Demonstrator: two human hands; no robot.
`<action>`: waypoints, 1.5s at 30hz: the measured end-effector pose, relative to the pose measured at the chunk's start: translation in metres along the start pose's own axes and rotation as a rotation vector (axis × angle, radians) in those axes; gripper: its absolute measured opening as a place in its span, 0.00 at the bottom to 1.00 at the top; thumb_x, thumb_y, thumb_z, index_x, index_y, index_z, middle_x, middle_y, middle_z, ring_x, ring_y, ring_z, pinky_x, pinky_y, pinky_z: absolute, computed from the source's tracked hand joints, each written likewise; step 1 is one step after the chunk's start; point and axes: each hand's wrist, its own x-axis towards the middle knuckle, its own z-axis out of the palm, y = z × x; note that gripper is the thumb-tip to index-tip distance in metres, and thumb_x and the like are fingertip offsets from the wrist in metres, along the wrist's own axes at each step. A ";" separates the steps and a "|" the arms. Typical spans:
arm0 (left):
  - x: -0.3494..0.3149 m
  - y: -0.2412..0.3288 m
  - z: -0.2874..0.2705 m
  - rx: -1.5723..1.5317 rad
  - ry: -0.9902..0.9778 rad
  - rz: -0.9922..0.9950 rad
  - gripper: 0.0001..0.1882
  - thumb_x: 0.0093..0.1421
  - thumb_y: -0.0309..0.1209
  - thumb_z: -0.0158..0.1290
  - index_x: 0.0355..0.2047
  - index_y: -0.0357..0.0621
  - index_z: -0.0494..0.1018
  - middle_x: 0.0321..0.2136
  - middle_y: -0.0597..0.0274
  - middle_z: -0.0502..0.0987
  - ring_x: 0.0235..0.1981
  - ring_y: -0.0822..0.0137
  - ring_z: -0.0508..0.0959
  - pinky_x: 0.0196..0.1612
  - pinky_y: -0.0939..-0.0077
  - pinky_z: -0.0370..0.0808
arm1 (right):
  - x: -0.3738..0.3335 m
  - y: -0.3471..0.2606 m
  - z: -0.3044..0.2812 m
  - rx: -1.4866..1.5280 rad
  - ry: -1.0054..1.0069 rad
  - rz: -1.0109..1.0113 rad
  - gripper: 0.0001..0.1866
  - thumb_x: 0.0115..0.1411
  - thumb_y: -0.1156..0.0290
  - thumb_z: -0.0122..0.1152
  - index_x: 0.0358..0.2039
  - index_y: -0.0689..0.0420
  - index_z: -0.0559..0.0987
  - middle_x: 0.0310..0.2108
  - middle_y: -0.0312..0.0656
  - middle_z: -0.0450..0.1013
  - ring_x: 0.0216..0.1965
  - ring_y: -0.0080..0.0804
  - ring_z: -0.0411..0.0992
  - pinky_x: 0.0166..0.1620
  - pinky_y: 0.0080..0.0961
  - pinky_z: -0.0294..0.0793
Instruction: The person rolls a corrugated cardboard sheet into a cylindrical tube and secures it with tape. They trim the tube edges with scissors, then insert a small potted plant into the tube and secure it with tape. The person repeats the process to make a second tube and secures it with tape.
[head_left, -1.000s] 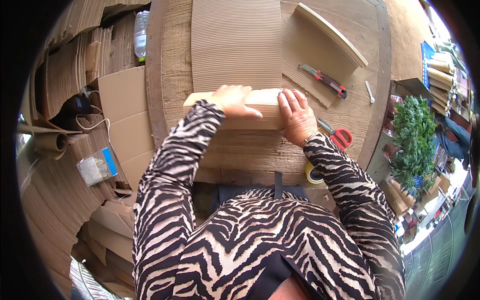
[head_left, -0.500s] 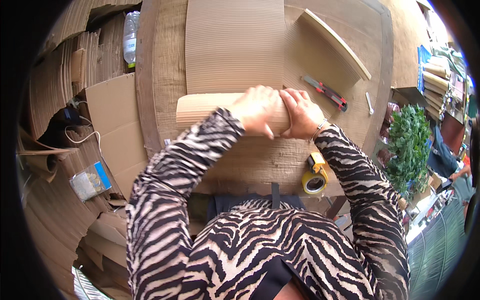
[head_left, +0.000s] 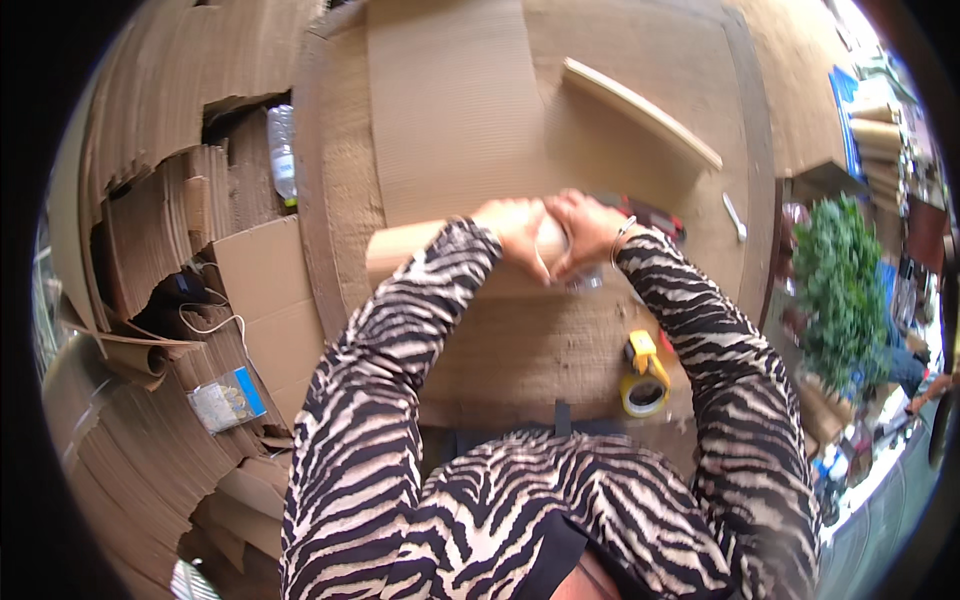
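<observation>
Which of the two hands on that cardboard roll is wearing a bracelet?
The right hand: a pale bracelet circles its wrist. The left hand, also on the cardboard roll, shows none, just striped sleeve.

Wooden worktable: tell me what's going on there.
A person in zebra-striped sleeves has the left hand and right hand close together around the right end of a rounded cardboard piece on the wooden worktable. A ribbed cardboard sheet lies just beyond it. The red-and-black utility knife sits partly hidden past the right hand, and a yellow tape roll rests nearer the person.
</observation>
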 end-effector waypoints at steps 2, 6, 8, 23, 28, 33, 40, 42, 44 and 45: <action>0.003 -0.005 0.002 -0.023 -0.037 -0.035 0.52 0.30 0.58 0.72 0.49 0.33 0.68 0.45 0.44 0.77 0.49 0.50 0.77 0.52 0.62 0.75 | -0.031 0.001 0.021 0.070 0.331 0.067 0.62 0.31 0.50 0.83 0.64 0.61 0.61 0.61 0.56 0.62 0.62 0.54 0.62 0.64 0.40 0.64; 0.003 -0.002 -0.003 -0.072 -0.055 -0.052 0.49 0.32 0.55 0.73 0.47 0.33 0.68 0.44 0.43 0.78 0.48 0.48 0.78 0.50 0.61 0.74 | -0.066 0.010 0.075 0.555 0.436 0.168 0.60 0.34 0.61 0.83 0.65 0.63 0.57 0.57 0.60 0.65 0.60 0.55 0.64 0.62 0.41 0.65; 0.000 0.001 0.002 -0.055 -0.005 -0.032 0.47 0.33 0.54 0.73 0.46 0.34 0.68 0.43 0.42 0.78 0.48 0.47 0.78 0.50 0.61 0.74 | -0.058 0.017 0.094 0.690 0.475 0.181 0.63 0.34 0.63 0.83 0.67 0.60 0.53 0.55 0.60 0.68 0.59 0.55 0.65 0.61 0.42 0.66; -0.083 0.066 0.164 0.019 0.151 0.000 0.47 0.31 0.56 0.71 0.44 0.34 0.69 0.43 0.45 0.77 0.48 0.49 0.76 0.55 0.59 0.69 | -0.178 -0.054 0.188 -0.146 0.532 0.074 0.50 0.42 0.64 0.73 0.66 0.52 0.59 0.67 0.51 0.53 0.65 0.57 0.54 0.59 0.50 0.65; -0.077 0.059 0.166 -0.033 0.185 0.026 0.46 0.30 0.54 0.72 0.42 0.34 0.69 0.40 0.45 0.78 0.44 0.48 0.78 0.51 0.59 0.72 | -0.149 -0.046 0.216 -0.418 0.585 -0.028 0.31 0.55 0.67 0.56 0.62 0.43 0.67 0.65 0.45 0.56 0.64 0.63 0.52 0.57 0.48 0.69; -0.066 0.048 0.155 -0.117 0.044 0.018 0.48 0.29 0.57 0.72 0.42 0.33 0.69 0.39 0.44 0.78 0.44 0.48 0.78 0.50 0.59 0.74 | -0.142 -0.044 0.202 -0.444 0.429 -0.040 0.36 0.52 0.68 0.59 0.63 0.48 0.64 0.63 0.49 0.57 0.63 0.65 0.52 0.57 0.45 0.72; -0.048 0.030 0.134 -0.301 -0.168 -0.001 0.52 0.29 0.59 0.72 0.48 0.33 0.69 0.43 0.43 0.79 0.48 0.48 0.78 0.52 0.60 0.74 | -0.128 -0.055 0.157 -0.272 0.250 0.031 0.53 0.36 0.59 0.77 0.63 0.55 0.61 0.61 0.53 0.56 0.62 0.62 0.53 0.64 0.50 0.61; -0.043 0.024 0.129 -0.342 -0.204 0.001 0.54 0.30 0.59 0.71 0.52 0.33 0.68 0.47 0.42 0.78 0.50 0.48 0.77 0.53 0.62 0.73 | -0.121 -0.054 0.149 -0.293 0.211 0.053 0.59 0.29 0.59 0.82 0.64 0.56 0.61 0.60 0.52 0.57 0.61 0.60 0.55 0.63 0.49 0.64; -0.036 0.019 0.124 -0.378 -0.283 0.003 0.55 0.31 0.60 0.71 0.52 0.32 0.68 0.48 0.41 0.77 0.51 0.48 0.76 0.54 0.63 0.73 | -0.116 -0.058 0.132 -0.262 0.107 0.080 0.60 0.29 0.59 0.82 0.64 0.56 0.61 0.60 0.53 0.59 0.60 0.60 0.56 0.62 0.49 0.64; -0.034 0.019 0.120 -0.396 -0.322 0.002 0.55 0.31 0.60 0.71 0.53 0.32 0.68 0.49 0.41 0.77 0.52 0.48 0.76 0.54 0.63 0.73 | -0.113 -0.059 0.126 -0.246 0.055 0.093 0.60 0.29 0.59 0.82 0.64 0.56 0.60 0.60 0.53 0.59 0.60 0.60 0.57 0.62 0.49 0.65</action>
